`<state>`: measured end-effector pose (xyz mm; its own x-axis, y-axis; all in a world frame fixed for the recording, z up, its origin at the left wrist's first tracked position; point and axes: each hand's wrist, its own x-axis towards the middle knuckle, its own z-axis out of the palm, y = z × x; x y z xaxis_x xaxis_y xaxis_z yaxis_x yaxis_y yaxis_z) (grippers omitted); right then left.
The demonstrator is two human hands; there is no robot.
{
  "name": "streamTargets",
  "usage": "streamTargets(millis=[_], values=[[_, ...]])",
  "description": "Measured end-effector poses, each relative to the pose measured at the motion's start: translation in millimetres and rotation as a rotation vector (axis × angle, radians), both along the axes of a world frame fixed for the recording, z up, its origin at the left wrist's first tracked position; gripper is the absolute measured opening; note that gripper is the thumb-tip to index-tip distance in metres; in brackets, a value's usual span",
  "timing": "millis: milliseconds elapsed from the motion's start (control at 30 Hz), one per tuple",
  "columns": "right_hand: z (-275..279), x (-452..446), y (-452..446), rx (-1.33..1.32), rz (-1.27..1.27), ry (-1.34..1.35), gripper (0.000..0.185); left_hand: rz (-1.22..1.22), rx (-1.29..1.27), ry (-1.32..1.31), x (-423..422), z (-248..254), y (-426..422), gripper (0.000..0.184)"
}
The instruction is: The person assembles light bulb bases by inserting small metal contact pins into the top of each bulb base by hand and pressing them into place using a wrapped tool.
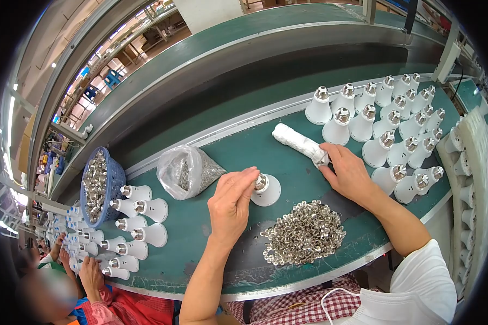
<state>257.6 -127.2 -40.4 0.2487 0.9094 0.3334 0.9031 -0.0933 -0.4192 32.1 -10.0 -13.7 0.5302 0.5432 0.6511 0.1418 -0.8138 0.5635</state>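
A white bulb housing with a metal screw base stands upright on the green table. My left hand is at its screw base, fingers pressed together; what they hold, if anything, is hidden. My right hand grips the near end of a white wrapped roll, which lies slanted above the bulb. Between my forearms, nearer the front edge, is a heap of small shiny metal caps. A clear plastic bag of thin metal pins lies left of my left hand.
Rows of upright bulbs stand at the right, beside a foam tray of bulbs. At the left are a blue basket of metal parts and several lying bulbs. Another person's hand is at the lower left.
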Motion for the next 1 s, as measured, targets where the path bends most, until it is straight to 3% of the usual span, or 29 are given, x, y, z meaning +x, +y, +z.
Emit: streamTargets(millis=[100, 300, 367, 400, 467, 600, 667, 700, 767, 800, 867, 1000], values=[[1, -1, -1, -0.015, -0.004, 0.006, 0.038, -0.015, -0.117, -0.006, -2, -4, -1, 0.019], [1, -1, 0, -0.026, 0.001, 0.006, 0.04, -0.018, 0.022, 0.033, -6, 0, 7, 0.018], [-3, -1, 2, 0.048, 0.005, -0.005, 0.044, -0.04, -0.41, 0.022, -6, -3, 13, 0.018], [-2, 0, 3, 0.05, 0.008, -0.007, 0.044, -0.037, -0.409, 0.02, -3, 3, 14, 0.018], [-1, 4, 4, -0.073, 0.023, -0.037, 0.048, -0.095, -0.988, 0.042, 3, 22, 15, 0.018], [8, 13, 8, -0.121, 0.033, 0.028, 0.044, -0.169, -1.059, 0.148, 3, 34, 28, 0.02], [29, 13, 11, -0.318, 0.024, 0.53, 0.045, -0.174, -1.195, 0.315, 3, 42, 31, 0.022], [26, 13, 10, -0.32, 0.025, 0.525, 0.045, -0.175, -1.197, 0.309, 3, 46, 31, 0.022], [17, 12, 7, -0.278, 0.108, 0.896, 0.044, -0.205, -1.196, 0.439, 4, 50, 33, 0.025], [22, 10, 7, -0.284, 0.111, 0.896, 0.044, -0.202, -1.202, 0.436, 4, 49, 34, 0.025], [38, 3, 2, -0.311, 0.069, 1.19, 0.043, -0.208, -1.161, 0.445, 5, 47, 34, 0.025], [48, 1, -7, -0.274, 0.081, 1.248, 0.039, -0.232, -1.192, 0.411, 3, 42, 34, 0.025]])
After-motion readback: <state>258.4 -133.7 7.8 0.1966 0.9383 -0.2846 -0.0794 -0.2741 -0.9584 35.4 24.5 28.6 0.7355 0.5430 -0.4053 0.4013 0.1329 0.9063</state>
